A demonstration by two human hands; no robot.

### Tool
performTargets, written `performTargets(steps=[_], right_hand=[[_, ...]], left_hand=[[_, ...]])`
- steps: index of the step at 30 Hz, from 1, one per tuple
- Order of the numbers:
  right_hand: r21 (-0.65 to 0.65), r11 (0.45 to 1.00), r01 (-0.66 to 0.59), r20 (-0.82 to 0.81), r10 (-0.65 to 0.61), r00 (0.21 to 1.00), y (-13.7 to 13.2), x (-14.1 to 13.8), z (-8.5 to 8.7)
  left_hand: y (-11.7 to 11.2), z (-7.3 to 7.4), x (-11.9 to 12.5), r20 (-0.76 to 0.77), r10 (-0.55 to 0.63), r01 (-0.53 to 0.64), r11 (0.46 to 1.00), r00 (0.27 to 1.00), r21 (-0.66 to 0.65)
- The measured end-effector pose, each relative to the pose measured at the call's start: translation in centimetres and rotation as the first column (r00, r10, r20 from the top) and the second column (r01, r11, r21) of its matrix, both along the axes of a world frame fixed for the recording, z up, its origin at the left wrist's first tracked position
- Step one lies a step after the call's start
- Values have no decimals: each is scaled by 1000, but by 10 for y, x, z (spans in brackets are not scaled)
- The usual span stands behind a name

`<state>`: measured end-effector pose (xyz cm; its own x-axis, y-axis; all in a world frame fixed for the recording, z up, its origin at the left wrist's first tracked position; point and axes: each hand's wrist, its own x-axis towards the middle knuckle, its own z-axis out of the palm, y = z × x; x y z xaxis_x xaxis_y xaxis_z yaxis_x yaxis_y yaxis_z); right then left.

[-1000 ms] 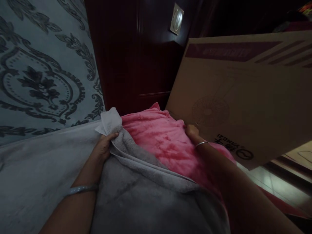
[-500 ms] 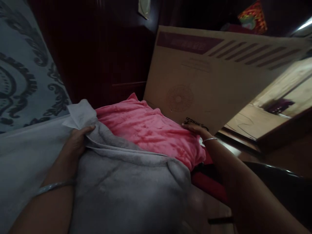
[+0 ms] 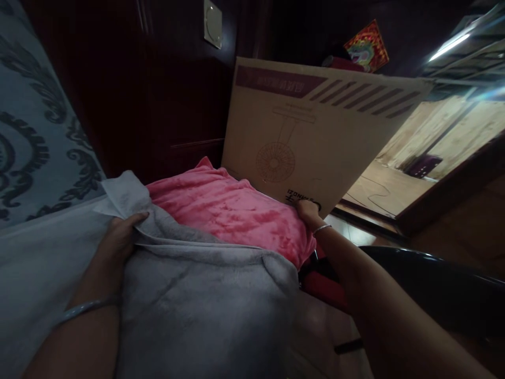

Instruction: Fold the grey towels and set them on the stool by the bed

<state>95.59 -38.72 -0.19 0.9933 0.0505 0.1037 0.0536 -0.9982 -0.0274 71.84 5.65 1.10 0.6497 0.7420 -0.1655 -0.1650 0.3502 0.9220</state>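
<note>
the left hand [image 3: 120, 238] pinches the gray blanket [image 3: 205, 300] between its fingers; the right hand [image 3: 309, 211] touches the pink blanket [image 3: 232, 210] beside the box [image 3: 335, 142], finger grip unclear.

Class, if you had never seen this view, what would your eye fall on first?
Probably the bright pink plush cloth, mid-picture, between the left hand and the right hand. Next, the large brown cardboard box with purple stripes, beyond the cloth toward the right. The soft grey plush blanket, gripped by the left hand, fills the lower middle.
</note>
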Motion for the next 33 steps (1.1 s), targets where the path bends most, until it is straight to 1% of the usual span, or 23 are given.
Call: performTargets(steps=[3, 4, 6, 7, 8, 9, 11, 12, 14, 16, 18, 20, 22, 24, 26, 28, 31, 33], right_hand=[[-11, 994, -112, 44, 112, 993, 19, -12, -5], [-9, 984, -180, 51, 180, 982, 26, -16, -9], [-12, 939, -344, 19, 344, 939, 36, -25, -21], [-14, 918, -396, -17, 395, 918, 37, -30, -28], [-17, 911, -412, -56, 411, 910, 36, -34, -35], [-21, 920, -391, -89, 387, 918, 32, -38, -42], [-32, 959, -282, -109, 277, 955, 25, -42, -49], [-33, 969, -243, -92, 240, 967, 24, -41, -49], [-27, 969, -247, -38, 246, 969, 36, -36, -43], [-4, 941, -338, 14, 338, 941, 67, -26, -32], [36, 880, -473, 42, 472, 881, 114, -14, -20], [84, 814, -575, 61, 572, 818, 165, 1, -10], [126, 775, -620, 79, 615, 785, 211, 17, -4], [160, 757, -634, 75, 631, 772, 247, 31, -3], [182, 755, -630, 34, 636, 771, 272, 43, -8], [195, 775, -601, -28, 617, 786, 286, 52, -17], [203, 816, -541, -93, 566, 819, 296, 61, -28], [210, 821, -531, -105, 559, 823, 297, 63, -27]], left_hand=[[-4, 4, -1, -32, 22, -22, 1000, 999, 0], [-5, 5, -2, -34, 32, -32, 999, 999, -4], [-6, 7, -3, -37, 36, -36, 999, 999, -9], [-6, 7, -4, -36, 35, -35, 999, 999, -10], [-6, 7, -4, -34, 26, -26, 1000, 999, -7], [-6, 6, -5, -30, 15, -15, 1000, 999, 0], [-4, 4, -6, -23, 0, 1, 1000, 1000, 17], [-3, 2, -6, -19, -6, 6, 1000, 1000, 25], [-2, -1, -6, -22, -14, 14, 999, 1000, 33], [0, -4, -5, -10, -13, 14, 999, 1000, 42], [2, -7, -5, 11, -6, 5, 999, 1000, 45], [4, -9, -3, 28, 10, -11, 999, 1000, 43], [6, -12, -2, 18, 13, -14, 999, 1000, 41], [9, -16, -1, 12, 9, -10, 999, 1000, 54], [11, -20, 0, 28, 7, -9, 998, 1000, 67], [13, -25, 0, 67, 13, -18, 997, 998, 74], [11, -27, 1, 110, 2, -5, 1000, 994, 27], [7, -25, 1, 142, 25, -18, 999, 990, -49]])
